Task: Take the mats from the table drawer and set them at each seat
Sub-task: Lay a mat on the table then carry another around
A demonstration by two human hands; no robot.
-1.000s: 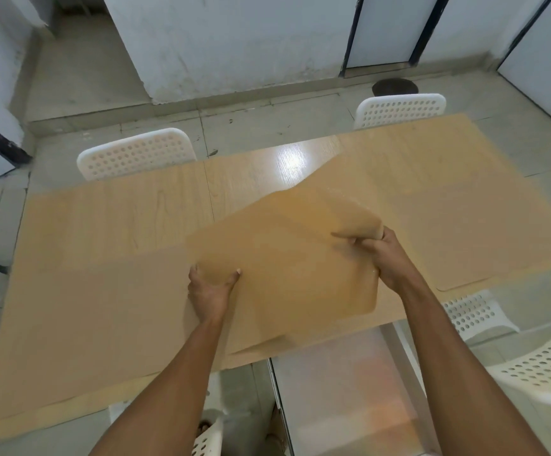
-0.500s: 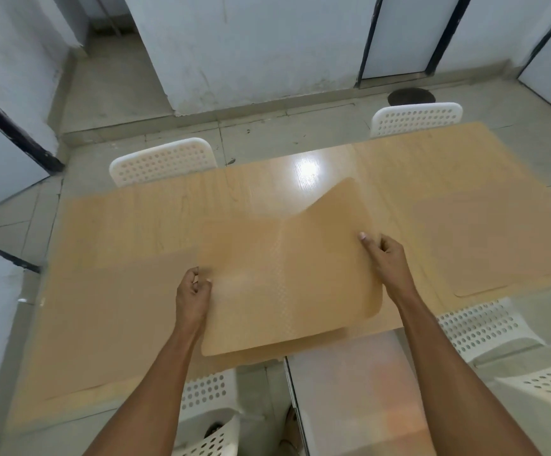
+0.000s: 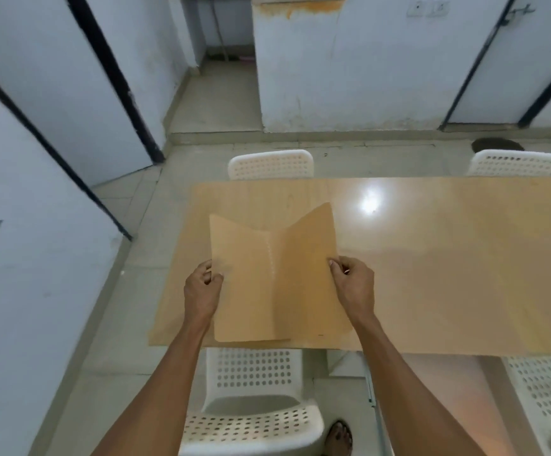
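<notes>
A tan mat [image 3: 277, 278] was pinched at opposite edges by the left hand [image 3: 201, 291] and right hand [image 3: 354, 287], sagging centrally, seemingly for laying before the near chair [image 3: 254, 413]

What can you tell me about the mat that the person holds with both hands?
The mat is a thin tan sheet with rounded corners, flexible as it looks. It bends into a shallow valley along its middle, both far corners raised. The left hand pinches its left edge, the right hand its right edge. It hangs over the near left part of the wooden table, above a white perforated chair.
</notes>
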